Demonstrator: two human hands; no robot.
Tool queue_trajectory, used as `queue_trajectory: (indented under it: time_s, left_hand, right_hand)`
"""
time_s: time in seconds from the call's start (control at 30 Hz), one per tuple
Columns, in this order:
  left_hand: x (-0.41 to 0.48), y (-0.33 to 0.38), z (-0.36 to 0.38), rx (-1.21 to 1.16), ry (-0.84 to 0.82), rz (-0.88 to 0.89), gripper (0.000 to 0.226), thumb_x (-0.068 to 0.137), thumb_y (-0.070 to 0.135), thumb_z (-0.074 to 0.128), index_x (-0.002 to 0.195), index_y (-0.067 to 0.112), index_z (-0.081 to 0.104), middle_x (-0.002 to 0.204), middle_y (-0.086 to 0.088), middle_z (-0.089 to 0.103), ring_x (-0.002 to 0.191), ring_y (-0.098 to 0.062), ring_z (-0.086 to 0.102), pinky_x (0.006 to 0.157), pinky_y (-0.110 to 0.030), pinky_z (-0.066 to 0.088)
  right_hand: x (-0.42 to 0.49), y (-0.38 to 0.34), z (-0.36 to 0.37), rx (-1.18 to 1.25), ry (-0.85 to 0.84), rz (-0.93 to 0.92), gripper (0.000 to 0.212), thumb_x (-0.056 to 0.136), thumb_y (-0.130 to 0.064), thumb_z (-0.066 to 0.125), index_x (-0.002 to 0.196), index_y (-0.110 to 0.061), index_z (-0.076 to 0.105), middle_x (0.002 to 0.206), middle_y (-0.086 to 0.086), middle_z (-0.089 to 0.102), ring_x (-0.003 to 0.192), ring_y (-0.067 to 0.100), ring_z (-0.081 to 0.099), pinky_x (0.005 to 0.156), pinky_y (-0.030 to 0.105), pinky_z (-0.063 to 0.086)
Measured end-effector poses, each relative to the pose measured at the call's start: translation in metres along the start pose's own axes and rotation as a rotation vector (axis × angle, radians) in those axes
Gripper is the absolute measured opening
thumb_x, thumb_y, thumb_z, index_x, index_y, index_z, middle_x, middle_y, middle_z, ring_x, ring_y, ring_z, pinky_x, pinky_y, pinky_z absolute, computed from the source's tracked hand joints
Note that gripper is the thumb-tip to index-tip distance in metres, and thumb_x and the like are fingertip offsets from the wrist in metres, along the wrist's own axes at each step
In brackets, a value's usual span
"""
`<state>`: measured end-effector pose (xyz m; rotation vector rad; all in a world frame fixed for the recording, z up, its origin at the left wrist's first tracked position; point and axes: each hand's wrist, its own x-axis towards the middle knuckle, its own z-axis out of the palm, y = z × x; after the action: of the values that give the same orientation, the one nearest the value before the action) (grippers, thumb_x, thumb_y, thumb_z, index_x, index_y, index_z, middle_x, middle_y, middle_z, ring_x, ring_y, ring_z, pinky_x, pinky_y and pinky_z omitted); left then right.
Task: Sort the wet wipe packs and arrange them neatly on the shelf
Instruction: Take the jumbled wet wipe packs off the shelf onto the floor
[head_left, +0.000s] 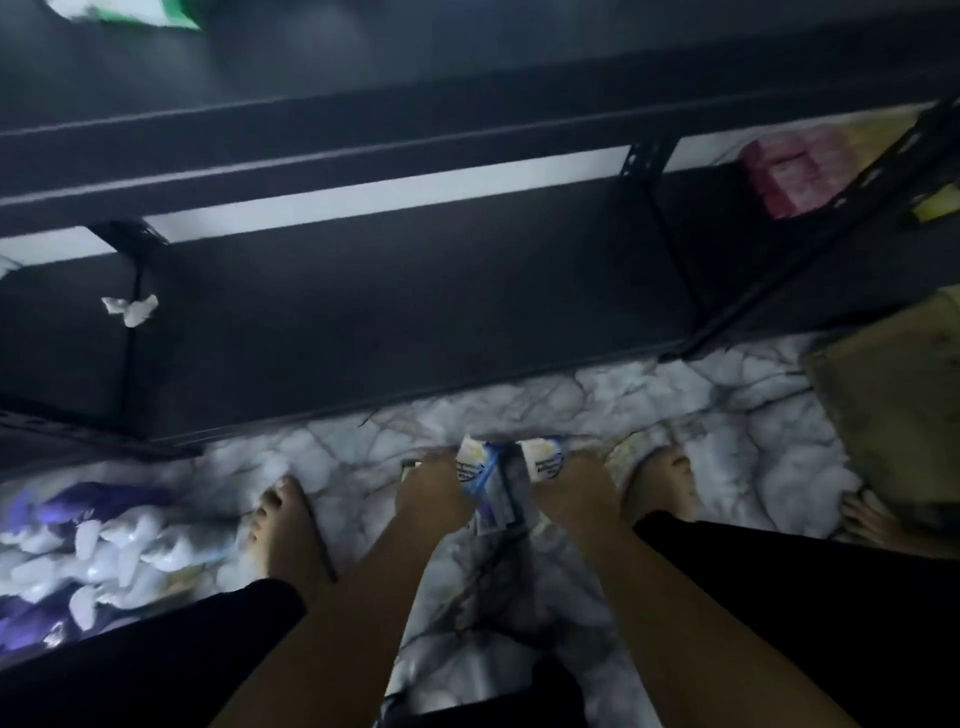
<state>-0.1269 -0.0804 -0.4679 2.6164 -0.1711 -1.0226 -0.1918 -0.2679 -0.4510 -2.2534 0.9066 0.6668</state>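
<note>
Two hands reach down side by side toward the marbled floor (358, 467), just in front of the dark shelf (363, 312). The left hand (426, 491) is curled round a white-and-blue pack (474, 467), and the right hand (571, 486) grips a second pack (543, 457) of the same kind. The two packs stand close together between the hands, above more blue-and-white wrapping too blurred to make out. A heap of packs (104, 551) lies on the floor at the far left, beside a bare foot (283, 530). Pink packs (784, 176) sit in the shelf's right-hand bay, and a green-and-white pack (135, 10) lies on a higher board at the top left. A cardboard box (893, 415) stands on the floor at the right.
</note>
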Motion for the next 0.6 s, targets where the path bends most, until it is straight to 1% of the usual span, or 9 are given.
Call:
queue_trajectory:
  time_s: [0.03, 0.1, 0.17, 0.2, 0.23, 0.33, 0.37, 0.5, 0.6]
  left_hand:
    - [0.010, -0.006, 0.013, 0.006, 0.003, -0.022, 0.052, 0.065, 0.054, 0.060, 0.109, 0.027, 0.064, 0.100, -0.002, 0.071, 0.085, -0.021, 0.071, 0.071, -0.036, 0.061]
    - [0.028, -0.017, 0.038, 0.036, 0.030, -0.067, 0.048, 0.074, 0.044, 0.062, 0.117, 0.022, 0.061, 0.112, -0.004, 0.064, 0.099, -0.026, 0.068, 0.078, -0.037, 0.058]
    - [0.037, -0.027, 0.058, 0.108, 0.077, -0.039, 0.056, 0.083, 0.049, 0.048, 0.129, 0.018, 0.057, 0.125, -0.007, 0.055, 0.112, -0.029, 0.059, 0.088, -0.039, 0.053]
    - [0.041, -0.032, 0.067, 0.155, 0.086, -0.015, 0.065, 0.082, 0.053, 0.036, 0.134, 0.018, 0.054, 0.129, -0.007, 0.052, 0.115, -0.029, 0.055, 0.090, -0.038, 0.050]
    - [0.043, -0.034, 0.072, 0.174, 0.109, 0.004, 0.071, 0.081, 0.055, 0.031, 0.138, 0.018, 0.051, 0.132, -0.006, 0.049, 0.117, -0.028, 0.051, 0.091, -0.037, 0.049]
    - [0.039, -0.033, 0.071, 0.033, 0.127, -0.012, 0.071, 0.080, 0.046, 0.066, 0.141, 0.015, 0.046, 0.133, -0.011, 0.049, 0.117, -0.032, 0.054, 0.092, -0.043, 0.051]
    - [0.034, -0.029, 0.067, 0.010, 0.124, -0.021, 0.074, 0.080, 0.046, 0.071, 0.141, 0.015, 0.044, 0.133, -0.011, 0.048, 0.116, -0.033, 0.055, 0.090, -0.044, 0.052]
    - [0.021, -0.030, 0.054, 0.064, 0.120, -0.045, 0.072, 0.087, 0.057, 0.062, 0.144, 0.019, 0.039, 0.137, -0.006, 0.045, 0.120, -0.030, 0.055, 0.089, -0.044, 0.053]
    - [0.007, -0.021, 0.033, 0.081, 0.130, -0.011, 0.053, 0.092, 0.045, 0.059, 0.136, 0.017, 0.047, 0.133, -0.006, 0.048, 0.121, -0.028, 0.054, 0.089, -0.042, 0.051]
  right_hand:
    - [0.008, 0.005, 0.012, -0.031, -0.007, 0.004, 0.039, 0.083, -0.044, 0.067, 0.111, -0.016, 0.061, 0.114, 0.008, 0.061, 0.098, 0.026, 0.063, 0.078, 0.037, 0.054]
    - [0.022, 0.012, 0.031, -0.084, -0.021, 0.014, 0.051, 0.090, -0.045, 0.064, 0.126, -0.011, 0.055, 0.126, 0.011, 0.052, 0.109, 0.029, 0.059, 0.091, 0.038, 0.051]
    - [0.029, 0.017, 0.045, -0.120, -0.023, 0.018, 0.054, 0.091, -0.044, 0.063, 0.131, -0.009, 0.052, 0.128, 0.012, 0.048, 0.110, 0.032, 0.058, 0.093, 0.040, 0.050]
    - [0.032, 0.019, 0.051, -0.141, -0.022, 0.021, 0.054, 0.092, -0.042, 0.063, 0.133, -0.009, 0.051, 0.129, 0.013, 0.048, 0.111, 0.032, 0.057, 0.093, 0.040, 0.050]
    - [0.034, 0.020, 0.054, -0.163, -0.018, 0.017, 0.056, 0.092, -0.040, 0.064, 0.135, -0.008, 0.049, 0.129, 0.013, 0.047, 0.112, 0.032, 0.057, 0.095, 0.040, 0.049]
    - [0.037, 0.023, 0.060, -0.171, -0.026, 0.019, 0.066, 0.087, -0.045, 0.070, 0.135, -0.007, 0.044, 0.131, 0.014, 0.046, 0.116, 0.033, 0.055, 0.096, 0.039, 0.047]
    - [0.037, 0.024, 0.059, -0.152, -0.025, 0.024, 0.070, 0.085, -0.047, 0.073, 0.134, -0.007, 0.044, 0.129, 0.014, 0.046, 0.115, 0.033, 0.055, 0.095, 0.039, 0.047]
    - [0.028, 0.017, 0.047, -0.149, 0.030, 0.000, 0.063, 0.086, -0.044, 0.072, 0.131, -0.007, 0.048, 0.125, 0.014, 0.049, 0.113, 0.033, 0.056, 0.093, 0.038, 0.049]
    - [0.019, 0.001, 0.021, -0.152, 0.065, -0.045, 0.051, 0.092, -0.037, 0.067, 0.131, -0.006, 0.052, 0.130, 0.015, 0.050, 0.117, 0.033, 0.056, 0.095, 0.037, 0.049]
